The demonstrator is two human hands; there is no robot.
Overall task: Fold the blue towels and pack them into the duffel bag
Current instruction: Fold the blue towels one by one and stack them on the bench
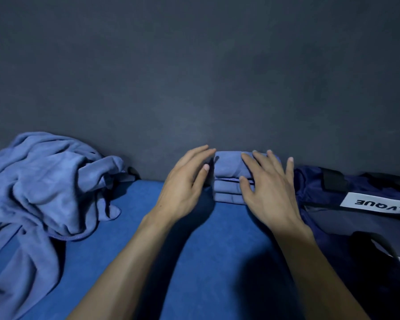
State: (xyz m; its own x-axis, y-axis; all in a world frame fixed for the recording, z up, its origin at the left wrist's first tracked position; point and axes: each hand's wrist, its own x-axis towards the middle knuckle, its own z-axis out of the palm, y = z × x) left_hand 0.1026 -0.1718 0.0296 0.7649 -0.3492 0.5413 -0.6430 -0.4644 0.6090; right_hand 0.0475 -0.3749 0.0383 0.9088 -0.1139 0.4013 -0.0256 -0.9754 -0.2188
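Nearby, duffel bag (365, 204) and crumpled towels (44, 185) flank straight fingers (261, 167) pressing folded towel (226, 176).

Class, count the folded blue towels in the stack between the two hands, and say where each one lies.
3 layers show in the folded stack, one atop another against the wall. The right hand covers part, so more may be hidden.

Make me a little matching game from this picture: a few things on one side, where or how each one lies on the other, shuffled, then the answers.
1. folded towel
2. towel pile
3. duffel bag
4. left hand

A. far right, white label
B. crumpled, far left
C. between both hands
D. open, at the folded stack's left side

Pairs: 1-C, 2-B, 3-A, 4-D
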